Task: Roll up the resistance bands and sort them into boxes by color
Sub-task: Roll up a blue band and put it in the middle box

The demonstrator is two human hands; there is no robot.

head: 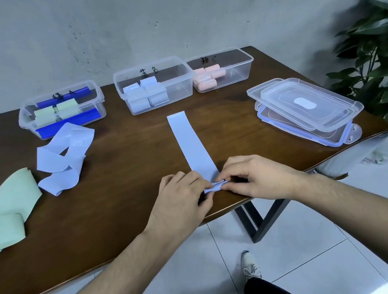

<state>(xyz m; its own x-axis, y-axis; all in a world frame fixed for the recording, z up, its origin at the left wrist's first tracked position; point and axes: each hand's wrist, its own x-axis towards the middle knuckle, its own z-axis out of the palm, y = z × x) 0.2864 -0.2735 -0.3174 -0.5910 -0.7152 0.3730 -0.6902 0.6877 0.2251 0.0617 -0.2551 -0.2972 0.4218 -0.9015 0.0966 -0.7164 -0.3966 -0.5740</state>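
A blue band lies flat on the brown bench, running from the near edge toward the middle box. The left hand and right hand both pinch its near end, each grip clamped on the small rolled start. Another loose blue band and a green band lie at the left, near the green box

A dark wooden table stands on white floor tiles against a stained grey wall.
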